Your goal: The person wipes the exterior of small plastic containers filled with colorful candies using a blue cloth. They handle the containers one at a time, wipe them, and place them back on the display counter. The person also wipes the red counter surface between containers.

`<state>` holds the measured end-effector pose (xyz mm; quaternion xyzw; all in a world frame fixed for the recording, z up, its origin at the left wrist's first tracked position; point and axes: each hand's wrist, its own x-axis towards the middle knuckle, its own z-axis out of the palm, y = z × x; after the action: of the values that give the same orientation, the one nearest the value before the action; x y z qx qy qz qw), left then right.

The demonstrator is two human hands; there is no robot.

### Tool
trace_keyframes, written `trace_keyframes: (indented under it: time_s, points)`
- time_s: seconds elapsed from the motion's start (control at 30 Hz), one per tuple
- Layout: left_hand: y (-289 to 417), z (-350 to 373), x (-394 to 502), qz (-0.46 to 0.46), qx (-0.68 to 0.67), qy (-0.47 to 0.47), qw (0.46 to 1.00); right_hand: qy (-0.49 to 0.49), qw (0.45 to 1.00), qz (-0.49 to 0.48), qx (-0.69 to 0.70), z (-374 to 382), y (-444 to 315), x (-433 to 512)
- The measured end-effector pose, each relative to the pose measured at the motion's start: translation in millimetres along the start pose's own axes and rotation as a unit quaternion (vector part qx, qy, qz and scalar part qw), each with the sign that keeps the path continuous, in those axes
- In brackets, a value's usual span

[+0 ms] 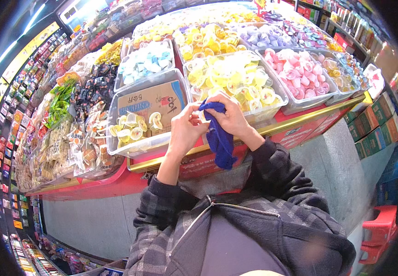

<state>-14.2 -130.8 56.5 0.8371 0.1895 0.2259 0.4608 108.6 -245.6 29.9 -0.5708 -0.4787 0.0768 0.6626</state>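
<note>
My right hand (231,115) grips a dark blue cloth (218,138), whose loose end hangs down over the front edge of the display. Close beside it, my left hand (186,129) has its fingers curled around a small pale jelly cup (203,117), mostly hidden by fingers and cloth. Left of my hands is a clear plastic bin (143,144) with several yellow jelly cups (130,127) on a flat cardboard piece (147,100). Behind my hands stands another clear bin (271,107), heaped with yellow jelly cups (230,77).
Bins of pink jelly cups (300,74) and pale blue packets (147,62) flank these. Bagged snacks (92,148) fill the left side. A gold trim (288,126) edges the red counter. Stacked cartons (374,127) and red plastic stools (378,227) stand to the right.
</note>
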Motion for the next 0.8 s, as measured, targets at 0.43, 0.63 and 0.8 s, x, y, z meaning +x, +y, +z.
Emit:
trace_keyframes:
  time_s: [0.43,0.63,0.8]
  points:
    - [-17.7,5.2,3.8,-0.038,-0.522,-0.116,0.844,-0.031,0.989,0.094,0.109,-10.9,0.4,7.2]
    - [-11.8,5.4,3.3,0.144,-0.344,-0.180,0.910,-0.020,0.990,0.068,0.123,-16.6,3.0,7.5]
    - [23.4,-7.2,26.2,0.085,-0.270,-0.045,0.958,0.005,0.997,0.040,0.066,-10.6,-0.6,3.7]
